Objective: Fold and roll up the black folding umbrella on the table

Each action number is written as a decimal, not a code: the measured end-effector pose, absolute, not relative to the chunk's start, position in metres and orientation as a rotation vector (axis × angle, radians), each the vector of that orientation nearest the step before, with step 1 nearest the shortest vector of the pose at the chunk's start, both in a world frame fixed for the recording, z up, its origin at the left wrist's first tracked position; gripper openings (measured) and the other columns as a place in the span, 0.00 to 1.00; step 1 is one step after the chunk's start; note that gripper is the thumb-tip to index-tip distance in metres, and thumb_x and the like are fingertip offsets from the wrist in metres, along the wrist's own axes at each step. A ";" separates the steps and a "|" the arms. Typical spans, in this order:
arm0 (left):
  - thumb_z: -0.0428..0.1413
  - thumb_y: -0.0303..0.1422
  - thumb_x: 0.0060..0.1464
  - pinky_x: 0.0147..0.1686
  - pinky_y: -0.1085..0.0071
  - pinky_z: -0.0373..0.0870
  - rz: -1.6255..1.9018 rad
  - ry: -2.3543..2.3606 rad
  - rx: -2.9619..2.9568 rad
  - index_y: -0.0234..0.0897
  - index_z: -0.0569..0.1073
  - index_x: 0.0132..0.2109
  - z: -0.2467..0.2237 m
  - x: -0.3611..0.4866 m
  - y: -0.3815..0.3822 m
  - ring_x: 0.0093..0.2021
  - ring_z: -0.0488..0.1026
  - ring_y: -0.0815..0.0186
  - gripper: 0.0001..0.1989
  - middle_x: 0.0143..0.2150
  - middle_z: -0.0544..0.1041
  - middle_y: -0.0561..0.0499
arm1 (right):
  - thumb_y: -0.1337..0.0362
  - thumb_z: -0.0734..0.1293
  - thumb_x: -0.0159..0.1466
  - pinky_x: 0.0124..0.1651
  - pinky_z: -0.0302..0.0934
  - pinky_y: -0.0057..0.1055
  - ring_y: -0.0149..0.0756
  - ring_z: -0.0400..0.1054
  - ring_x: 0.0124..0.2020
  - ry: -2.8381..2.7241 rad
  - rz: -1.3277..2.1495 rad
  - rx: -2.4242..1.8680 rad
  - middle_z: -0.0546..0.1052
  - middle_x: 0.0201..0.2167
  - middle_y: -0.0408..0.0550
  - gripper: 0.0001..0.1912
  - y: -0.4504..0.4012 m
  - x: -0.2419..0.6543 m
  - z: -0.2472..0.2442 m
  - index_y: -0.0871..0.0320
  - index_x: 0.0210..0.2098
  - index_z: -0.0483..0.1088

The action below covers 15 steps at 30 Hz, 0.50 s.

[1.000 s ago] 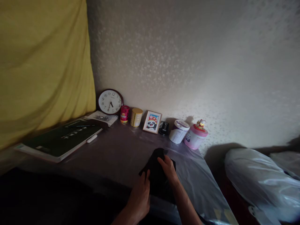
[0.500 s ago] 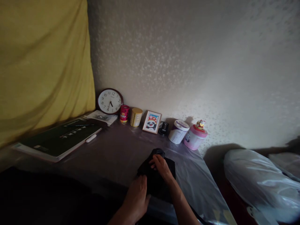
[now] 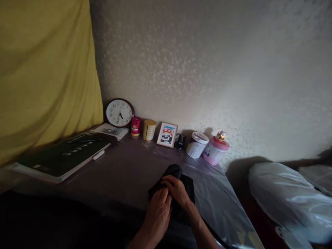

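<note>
A dark fabric item, perhaps a bag (image 3: 187, 185), lies at the near side of the table, its folds hard to make out in the dim light. My left hand (image 3: 158, 209) is closed on its near left part, the fingertips bent down into the cloth. Right beside it, my right hand (image 3: 176, 191) curls its fingers over the top, close against the left fingers. Both hands meet on the black cloth, and their grip points are partly hidden. A thin black strap (image 3: 216, 237) runs toward the lower right, past my right forearm.
Along the wall stand a round clock (image 3: 119, 113), a red can (image 3: 136, 126), a yellow-lidded tin (image 3: 149, 130), a framed panda picture (image 3: 167, 135), a white tub (image 3: 197, 145) and a pink tub (image 3: 215, 150). A dark green book (image 3: 67, 157) lies left; a plastic-wrapped bundle (image 3: 287, 197) sits right.
My left hand has moved up and right, next to my right hand. My right hand has shifted slightly lower, its fingers now bent over the cloth. The view has turned slightly.
</note>
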<state>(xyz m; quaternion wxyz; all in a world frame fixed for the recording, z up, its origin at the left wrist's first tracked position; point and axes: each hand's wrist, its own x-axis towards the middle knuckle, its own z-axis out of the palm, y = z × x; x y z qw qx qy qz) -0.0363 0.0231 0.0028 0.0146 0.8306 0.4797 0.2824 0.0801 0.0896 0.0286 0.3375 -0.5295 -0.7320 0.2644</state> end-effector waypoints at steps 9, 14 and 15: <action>0.46 0.22 0.52 0.55 0.57 0.65 0.939 1.509 2.521 0.34 0.55 0.60 -0.021 -0.033 0.026 0.59 0.61 0.56 0.28 0.61 0.61 0.42 | 0.67 0.58 0.64 0.55 0.57 0.43 0.40 0.63 0.53 -2.145 0.124 -1.164 0.76 0.46 0.49 0.14 0.092 0.105 0.013 0.54 0.44 0.73; 0.46 0.22 0.52 0.55 0.56 0.65 0.893 1.534 2.521 0.36 0.49 0.63 -0.031 -0.031 0.029 0.62 0.56 0.55 0.31 0.64 0.55 0.41 | 0.66 0.55 0.66 0.60 0.49 0.48 0.40 0.62 0.55 -2.153 0.076 -1.257 0.74 0.49 0.50 0.16 0.126 0.113 0.004 0.56 0.46 0.71; 0.46 0.22 0.52 0.54 0.56 0.65 0.891 1.531 2.525 0.36 0.48 0.63 -0.033 -0.031 0.029 0.62 0.56 0.54 0.32 0.65 0.54 0.40 | 0.65 0.55 0.66 0.60 0.48 0.48 0.40 0.62 0.55 -2.146 0.079 -1.270 0.74 0.49 0.50 0.16 0.134 0.114 0.003 0.56 0.46 0.71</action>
